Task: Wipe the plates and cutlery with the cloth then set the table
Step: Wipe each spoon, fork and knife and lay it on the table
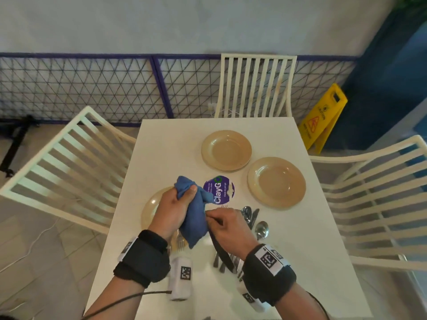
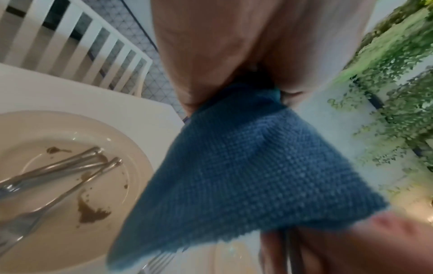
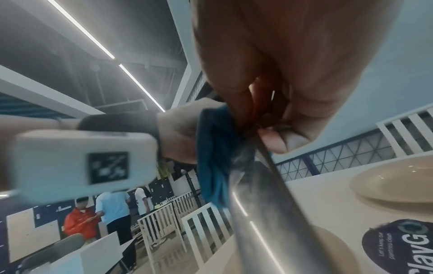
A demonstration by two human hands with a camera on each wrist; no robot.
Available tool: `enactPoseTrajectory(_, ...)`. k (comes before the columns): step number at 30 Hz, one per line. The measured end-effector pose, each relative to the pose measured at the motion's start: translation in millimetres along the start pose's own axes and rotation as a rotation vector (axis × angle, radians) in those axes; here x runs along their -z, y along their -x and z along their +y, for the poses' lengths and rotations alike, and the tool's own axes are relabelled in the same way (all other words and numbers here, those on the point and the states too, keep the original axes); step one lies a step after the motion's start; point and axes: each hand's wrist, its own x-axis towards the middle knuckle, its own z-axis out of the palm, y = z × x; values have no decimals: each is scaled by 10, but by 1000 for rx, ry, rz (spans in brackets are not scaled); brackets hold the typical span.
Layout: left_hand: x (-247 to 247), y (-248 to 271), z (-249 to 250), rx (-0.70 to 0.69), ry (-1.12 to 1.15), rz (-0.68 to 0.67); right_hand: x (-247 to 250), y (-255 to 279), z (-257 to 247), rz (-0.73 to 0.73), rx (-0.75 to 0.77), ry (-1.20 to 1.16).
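Observation:
My left hand (image 1: pixel 172 210) grips a bunched blue cloth (image 1: pixel 195 219) above the white table (image 1: pixel 300 239). My right hand (image 1: pixel 227 226) pinches a table knife (image 1: pixel 221 252) whose far end is buried in the cloth (image 3: pixel 213 157); the metal shaft (image 3: pixel 269 213) runs back toward my wrist. Under the left hand lies a beige plate (image 2: pixel 82 120) smeared with brown sauce, with forks and knives (image 2: pixel 58 166) in it. Two clean-looking beige plates (image 1: pixel 226 150) (image 1: pixel 276 182) sit farther back. Loose spoons (image 1: pixel 261 230) and other cutlery (image 1: pixel 250 215) lie beside my right hand.
A round purple sticker (image 1: pixel 219 190) marks the table's middle. White slatted chairs stand at the left (image 1: pixel 67 162), far side (image 1: pixel 255 86) and right (image 1: pixel 374 199). A yellow floor sign (image 1: pixel 323 116) leans by the blue wall. Several people (image 3: pixel 112 209) stand far off.

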Motion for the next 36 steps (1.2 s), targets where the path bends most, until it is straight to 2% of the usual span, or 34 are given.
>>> enactPoseTrajectory(3, -53, 3, 112, -34, 68, 95, 25, 117, 69, -13, -8, -1)
enactPoseTrajectory(6, -296, 164, 24, -51, -14, 53, 94, 113, 106, 60, -10, -36)
enactPoseTrajectory(11, -343, 150, -20, -46, -16, 25, 195, 199, 80, 41, -26, -121)
enactPoseTrajectory(16, -293, 35, 265, -82, 129, 179, 428, 302, 16, -83, -119, -230)
enactPoseTrajectory(18, -319, 53, 295, -85, 141, 208, 466, 285, 22, -54, -131, -235)
enactPoseTrajectory(23, -563, 205, 61, -77, 15, 67, 389, 97, 97, 92, -107, -252)
enactPoseTrajectory(27, -500, 161, -32, -120, -110, 25, 531, 99, 186, 1, -203, -164)
enactPoseTrajectory(30, -446, 186, 10, -205, -268, -51, 775, 25, 201, 127, -289, -332)
enactPoseTrajectory(33, -510, 203, -7, -208, -341, -170, 757, -185, 115, 111, -237, -490)
enactPoseTrajectory(36, -577, 143, -38, -234, -397, -231, 644, -350, 91, 176, -209, -503)
